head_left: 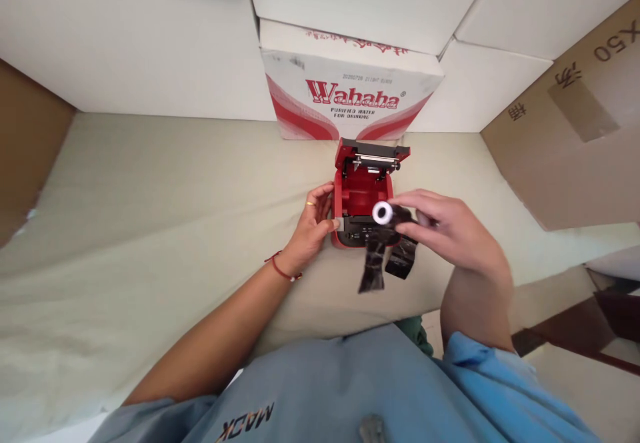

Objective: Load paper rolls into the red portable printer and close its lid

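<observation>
A small red label printer (pixel 361 193) stands on the cloth-covered table with its lid (pixel 373 153) flipped open toward the far side, showing an empty red bay. My left hand (pixel 313 226) grips the printer's left side, thumb on its front corner. My right hand (pixel 445 226) holds a small roll (pixel 383 213) with a white core just above the printer's front edge. The roll sits in black film wrapping (pixel 383 259) that hangs down in two loose strips.
A Wahaha water carton (pixel 350 86) stands right behind the printer, among stacked white boxes (pixel 140 43). A brown cardboard box (pixel 575 123) leans in at the right. The beige cloth (pixel 150 216) covers the table to the left.
</observation>
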`<state>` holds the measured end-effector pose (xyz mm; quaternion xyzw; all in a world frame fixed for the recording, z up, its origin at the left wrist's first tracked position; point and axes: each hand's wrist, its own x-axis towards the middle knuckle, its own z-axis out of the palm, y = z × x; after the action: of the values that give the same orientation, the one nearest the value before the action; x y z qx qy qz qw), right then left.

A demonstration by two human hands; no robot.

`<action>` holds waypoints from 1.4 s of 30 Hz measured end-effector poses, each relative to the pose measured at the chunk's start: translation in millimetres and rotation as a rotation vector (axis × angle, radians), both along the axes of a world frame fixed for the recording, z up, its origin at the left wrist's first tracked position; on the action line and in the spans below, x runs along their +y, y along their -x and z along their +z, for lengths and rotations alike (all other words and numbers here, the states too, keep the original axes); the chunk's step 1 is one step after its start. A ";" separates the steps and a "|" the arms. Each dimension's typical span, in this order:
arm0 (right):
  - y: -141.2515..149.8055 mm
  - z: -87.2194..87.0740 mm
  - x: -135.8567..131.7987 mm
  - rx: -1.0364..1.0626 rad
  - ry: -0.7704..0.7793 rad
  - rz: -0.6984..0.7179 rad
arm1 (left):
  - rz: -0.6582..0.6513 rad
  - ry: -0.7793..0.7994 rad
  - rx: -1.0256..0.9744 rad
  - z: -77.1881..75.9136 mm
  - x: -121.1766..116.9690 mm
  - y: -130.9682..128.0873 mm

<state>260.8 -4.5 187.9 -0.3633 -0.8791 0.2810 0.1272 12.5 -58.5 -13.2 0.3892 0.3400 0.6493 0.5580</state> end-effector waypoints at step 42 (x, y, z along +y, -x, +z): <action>27.1 -76.2 83.1 0.508 -0.140 -0.470 | 0.495 -0.725 1.210 36.3 -40.0 -16.0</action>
<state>233.7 78.7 111.7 -0.4645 -0.7289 0.2646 0.4278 28.5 -98.5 23.1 0.7502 0.4298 0.4997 -0.0523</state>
